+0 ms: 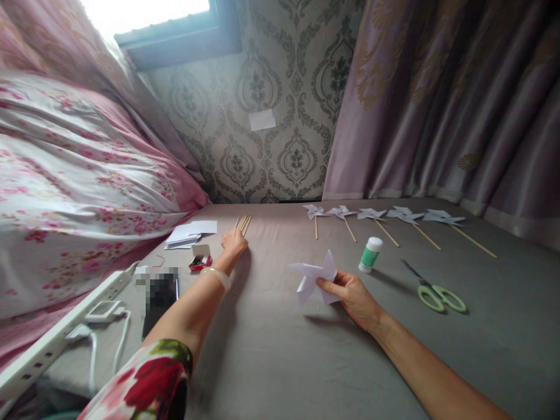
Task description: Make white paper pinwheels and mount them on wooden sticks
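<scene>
My left hand (235, 242) reaches forward with its fingers curled down over the near ends of several thin wooden sticks (245, 221). Its fingertips are hidden, so how many sticks it grips is unclear. A folded white paper pinwheel (310, 276) is pinched between the thumb and fingers of my right hand (347, 291), held a little above the table and with no stick on it. Beyond my right hand stands a glue stick (371, 254) with a white cap and green label. Scissors (437, 291) with pale green handles lie to its right.
Several finished pinwheels (406, 214) on sticks lie in a row at the back right. Left of the sticks are stacked white papers (188, 234) and a small open red box (200, 258). A phone (161, 297) and a white power strip (61, 332) with cables lie further left.
</scene>
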A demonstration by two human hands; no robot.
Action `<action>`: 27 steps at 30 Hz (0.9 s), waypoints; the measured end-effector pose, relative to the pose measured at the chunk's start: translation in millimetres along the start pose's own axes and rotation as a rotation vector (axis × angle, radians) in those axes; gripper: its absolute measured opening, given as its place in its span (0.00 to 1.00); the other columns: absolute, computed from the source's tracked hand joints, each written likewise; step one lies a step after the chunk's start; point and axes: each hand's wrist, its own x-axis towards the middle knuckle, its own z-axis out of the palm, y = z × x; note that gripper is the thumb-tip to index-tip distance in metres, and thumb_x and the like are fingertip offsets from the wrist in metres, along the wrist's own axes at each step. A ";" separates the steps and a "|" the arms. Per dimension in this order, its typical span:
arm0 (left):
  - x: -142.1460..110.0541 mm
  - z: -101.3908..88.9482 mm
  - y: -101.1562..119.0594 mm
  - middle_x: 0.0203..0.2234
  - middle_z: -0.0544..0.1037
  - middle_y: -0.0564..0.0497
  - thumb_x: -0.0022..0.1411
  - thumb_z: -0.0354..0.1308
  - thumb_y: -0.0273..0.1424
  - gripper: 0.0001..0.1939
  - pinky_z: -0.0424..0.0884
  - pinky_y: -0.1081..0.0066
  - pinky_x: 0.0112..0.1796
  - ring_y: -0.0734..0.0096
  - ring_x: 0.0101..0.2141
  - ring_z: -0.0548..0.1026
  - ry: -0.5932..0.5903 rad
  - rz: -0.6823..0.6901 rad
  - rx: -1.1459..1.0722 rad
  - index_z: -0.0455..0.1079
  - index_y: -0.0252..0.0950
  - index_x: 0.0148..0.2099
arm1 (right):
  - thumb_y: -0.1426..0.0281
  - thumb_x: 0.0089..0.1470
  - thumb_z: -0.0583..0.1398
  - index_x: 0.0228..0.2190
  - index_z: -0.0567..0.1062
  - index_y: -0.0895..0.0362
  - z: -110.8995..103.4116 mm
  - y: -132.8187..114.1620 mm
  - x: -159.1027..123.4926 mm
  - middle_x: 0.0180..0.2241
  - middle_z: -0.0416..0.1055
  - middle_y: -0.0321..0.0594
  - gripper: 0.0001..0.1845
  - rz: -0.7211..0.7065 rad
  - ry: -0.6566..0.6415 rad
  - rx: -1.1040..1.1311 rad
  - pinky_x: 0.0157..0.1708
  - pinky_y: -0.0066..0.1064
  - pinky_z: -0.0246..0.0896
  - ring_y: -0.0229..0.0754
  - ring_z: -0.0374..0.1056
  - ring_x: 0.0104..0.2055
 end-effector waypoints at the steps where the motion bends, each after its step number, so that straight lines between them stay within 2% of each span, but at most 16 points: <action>1: -3.9 -1.0 1.3 0.40 0.77 0.29 0.51 0.57 0.24 0.17 0.71 0.62 0.38 0.46 0.44 0.75 -0.014 0.006 -0.012 0.74 0.26 0.44 | 0.57 0.34 0.71 0.31 0.82 0.57 0.2 -0.1 0.0 0.29 0.78 0.41 0.21 0.000 -0.001 0.005 0.32 0.32 0.60 0.42 0.68 0.30; 4: -20.5 -2.7 4.8 0.31 0.79 0.35 0.49 0.59 0.28 0.14 0.70 0.67 0.34 0.52 0.37 0.77 -0.067 0.090 -0.055 0.76 0.28 0.39 | 0.57 0.33 0.72 0.31 0.82 0.57 0.7 -0.7 -0.1 0.28 0.77 0.40 0.21 0.005 -0.004 0.024 0.33 0.32 0.59 0.42 0.68 0.30; 6: -32.4 -4.2 5.5 0.24 0.78 0.41 0.50 0.58 0.32 0.12 0.69 0.71 0.31 0.59 0.31 0.77 -0.113 0.206 -0.099 0.77 0.29 0.34 | 0.58 0.32 0.72 0.30 0.82 0.57 1.1 -1.2 -0.3 0.27 0.77 0.40 0.21 0.015 0.000 0.047 0.34 0.32 0.59 0.41 0.68 0.30; 8: -40.2 -7.6 4.0 0.22 0.77 0.46 0.55 0.55 0.36 0.14 0.68 0.73 0.29 0.65 0.28 0.76 -0.143 0.338 -0.147 0.77 0.31 0.33 | 0.59 0.31 0.73 0.29 0.82 0.57 1.4 -1.9 -0.4 0.27 0.77 0.39 0.20 0.027 0.002 0.069 0.35 0.32 0.60 0.41 0.68 0.30; 11: -39.0 -13.6 -2.9 0.30 0.80 0.46 0.60 0.48 0.32 0.17 0.70 0.72 0.35 0.66 0.33 0.76 -0.104 0.495 -0.179 0.76 0.32 0.41 | 0.60 0.30 0.73 0.28 0.82 0.57 1.6 -2.8 -0.7 0.26 0.77 0.39 0.20 0.037 0.009 0.076 0.35 0.32 0.59 0.41 0.68 0.30; 14: -27.4 -12.3 -13.0 0.43 0.78 0.45 0.52 0.48 0.20 0.21 0.65 0.69 0.49 0.64 0.45 0.72 -0.053 0.627 -0.157 0.75 0.33 0.46 | 0.61 0.30 0.73 0.28 0.82 0.57 1.5 -3.1 -1.0 0.27 0.77 0.39 0.19 0.036 0.025 0.072 0.34 0.32 0.59 0.40 0.68 0.30; 16: -19.1 -5.6 -19.0 0.46 0.77 0.48 0.46 0.48 0.16 0.26 0.62 0.69 0.53 0.65 0.49 0.70 -0.059 0.712 -0.133 0.75 0.36 0.46 | 0.61 0.30 0.73 0.28 0.82 0.57 1.1 -2.7 -1.0 0.27 0.77 0.39 0.19 0.035 0.026 0.070 0.34 0.31 0.59 0.40 0.68 0.30; 18: -12.1 3.1 -22.9 0.46 0.78 0.49 0.45 0.48 0.15 0.27 0.62 0.70 0.52 0.65 0.49 0.70 -0.068 0.777 -0.112 0.76 0.38 0.45 | 0.61 0.30 0.73 0.29 0.82 0.56 0.4 -1.9 -0.7 0.27 0.77 0.38 0.19 0.037 0.016 0.070 0.34 0.30 0.58 0.39 0.68 0.30; 21: -4.9 12.4 -24.8 0.42 0.78 0.47 0.51 0.48 0.17 0.22 0.64 0.69 0.50 0.64 0.47 0.71 -0.062 0.833 -0.087 0.76 0.36 0.44 | 0.61 0.31 0.73 0.29 0.82 0.56 -0.6 -0.7 0.1 0.27 0.77 0.38 0.19 0.040 0.007 0.075 0.34 0.30 0.58 0.39 0.68 0.30; 27: -12.4 7.4 -21.1 0.36 0.78 0.41 0.59 0.48 0.23 0.14 0.65 0.64 0.47 0.60 0.43 0.70 -0.051 0.943 -0.063 0.75 0.32 0.38 | 0.61 0.30 0.73 0.28 0.82 0.55 -0.6 -0.5 1.4 0.27 0.77 0.38 0.19 0.035 0.020 0.080 0.35 0.31 0.57 0.40 0.67 0.31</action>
